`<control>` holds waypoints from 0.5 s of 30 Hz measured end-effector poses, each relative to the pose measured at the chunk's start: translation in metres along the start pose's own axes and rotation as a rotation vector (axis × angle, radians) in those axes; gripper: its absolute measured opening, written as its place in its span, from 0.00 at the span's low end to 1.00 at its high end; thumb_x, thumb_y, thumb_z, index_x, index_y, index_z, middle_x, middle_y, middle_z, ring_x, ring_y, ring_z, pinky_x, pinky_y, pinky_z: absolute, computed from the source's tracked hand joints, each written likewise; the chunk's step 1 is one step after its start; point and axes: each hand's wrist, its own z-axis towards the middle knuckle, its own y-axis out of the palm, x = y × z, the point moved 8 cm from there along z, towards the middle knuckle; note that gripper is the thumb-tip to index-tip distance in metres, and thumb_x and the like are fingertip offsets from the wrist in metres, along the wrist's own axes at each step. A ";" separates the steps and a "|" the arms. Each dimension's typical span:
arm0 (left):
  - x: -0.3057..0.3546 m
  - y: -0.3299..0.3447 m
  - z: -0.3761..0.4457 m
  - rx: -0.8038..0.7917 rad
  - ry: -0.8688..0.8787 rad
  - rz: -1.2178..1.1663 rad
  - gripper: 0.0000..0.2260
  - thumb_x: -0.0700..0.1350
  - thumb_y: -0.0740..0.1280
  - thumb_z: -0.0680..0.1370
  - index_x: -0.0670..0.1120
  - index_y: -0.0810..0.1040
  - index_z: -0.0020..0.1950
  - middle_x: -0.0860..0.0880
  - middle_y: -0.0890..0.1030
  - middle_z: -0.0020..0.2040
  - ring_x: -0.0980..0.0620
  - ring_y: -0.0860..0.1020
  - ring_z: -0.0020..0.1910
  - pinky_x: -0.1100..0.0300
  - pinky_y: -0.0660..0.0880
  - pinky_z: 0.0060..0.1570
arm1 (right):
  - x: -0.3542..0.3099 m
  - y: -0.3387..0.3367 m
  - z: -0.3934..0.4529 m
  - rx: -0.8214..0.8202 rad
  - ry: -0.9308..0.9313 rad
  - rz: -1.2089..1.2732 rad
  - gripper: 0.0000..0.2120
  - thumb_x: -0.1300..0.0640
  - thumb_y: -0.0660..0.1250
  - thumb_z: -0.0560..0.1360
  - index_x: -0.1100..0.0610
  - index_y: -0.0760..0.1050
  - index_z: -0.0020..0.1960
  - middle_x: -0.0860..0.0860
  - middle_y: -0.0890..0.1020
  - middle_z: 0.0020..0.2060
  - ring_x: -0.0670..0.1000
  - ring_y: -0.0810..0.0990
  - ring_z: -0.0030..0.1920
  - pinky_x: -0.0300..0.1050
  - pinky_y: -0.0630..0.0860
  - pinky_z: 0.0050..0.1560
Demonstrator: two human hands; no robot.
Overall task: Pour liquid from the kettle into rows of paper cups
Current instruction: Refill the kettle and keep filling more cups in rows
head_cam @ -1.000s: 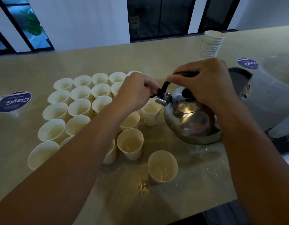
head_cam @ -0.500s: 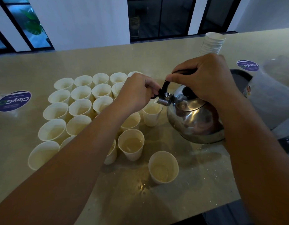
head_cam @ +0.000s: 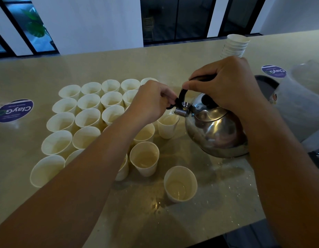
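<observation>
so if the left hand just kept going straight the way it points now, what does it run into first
Most likely the kettle: the left hand points rightward, already pinching the black lever by the spout, so the steel body lies just beyond. Depth is hard to judge from this one view.

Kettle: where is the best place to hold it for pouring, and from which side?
Grip the kettle by its black arched handle from above, as the right hand does; the handle spans the lid, leaving the spout free to tip toward the cup.
</observation>
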 end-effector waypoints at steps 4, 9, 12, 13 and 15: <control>-0.001 0.001 0.002 -0.008 -0.013 -0.011 0.18 0.30 0.61 0.79 0.50 0.85 0.44 0.55 0.83 0.37 0.60 0.80 0.37 0.72 0.76 0.45 | -0.001 -0.001 0.001 0.001 0.004 -0.002 0.14 0.41 0.75 0.71 0.49 0.87 0.50 0.44 0.86 0.43 0.44 0.83 0.43 0.50 0.82 0.51; -0.001 0.000 0.002 -0.007 -0.016 -0.008 0.17 0.30 0.60 0.79 0.48 0.85 0.46 0.54 0.83 0.38 0.59 0.80 0.38 0.73 0.75 0.43 | -0.001 -0.002 0.000 0.008 0.005 -0.002 0.13 0.42 0.75 0.72 0.49 0.87 0.50 0.42 0.86 0.43 0.42 0.83 0.42 0.49 0.82 0.50; 0.000 0.000 0.002 -0.011 -0.018 -0.004 0.17 0.30 0.60 0.79 0.46 0.86 0.47 0.53 0.83 0.38 0.59 0.80 0.37 0.76 0.74 0.40 | 0.001 -0.001 -0.001 0.008 0.025 0.006 0.12 0.41 0.74 0.72 0.48 0.86 0.50 0.40 0.85 0.42 0.41 0.83 0.43 0.46 0.82 0.51; 0.001 0.000 0.002 -0.013 -0.020 -0.005 0.17 0.30 0.60 0.79 0.45 0.86 0.48 0.53 0.83 0.38 0.59 0.80 0.37 0.76 0.74 0.40 | 0.003 -0.001 -0.003 0.007 0.037 0.016 0.12 0.42 0.74 0.72 0.47 0.86 0.50 0.38 0.83 0.41 0.40 0.82 0.43 0.43 0.81 0.51; 0.004 0.000 0.002 -0.020 -0.017 -0.009 0.16 0.30 0.61 0.79 0.45 0.86 0.49 0.53 0.82 0.38 0.59 0.79 0.37 0.75 0.74 0.40 | 0.008 -0.002 -0.006 0.021 0.074 0.043 0.11 0.42 0.74 0.72 0.47 0.85 0.50 0.36 0.82 0.40 0.38 0.82 0.44 0.38 0.79 0.50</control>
